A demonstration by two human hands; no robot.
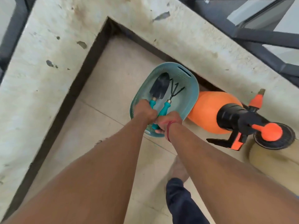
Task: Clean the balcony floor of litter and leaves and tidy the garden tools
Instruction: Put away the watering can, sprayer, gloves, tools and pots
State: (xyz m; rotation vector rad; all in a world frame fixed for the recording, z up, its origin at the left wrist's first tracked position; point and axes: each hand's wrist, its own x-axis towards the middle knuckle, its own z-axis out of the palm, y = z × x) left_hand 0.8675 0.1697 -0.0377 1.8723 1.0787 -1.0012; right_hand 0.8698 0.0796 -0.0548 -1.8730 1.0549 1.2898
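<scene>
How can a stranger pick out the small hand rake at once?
Look at the teal basket beside the orange sprayer. Two teal-handled tools lie in it; the hand rake is the right one, with thin black prongs, unlike the broad-bladed trowel.

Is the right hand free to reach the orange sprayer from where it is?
Likely not yet. The sprayer lies on the floor beside the basket with nothing between, but the right hand grips the rake handle at the rim, and the left hand holds the trowel.
</scene>
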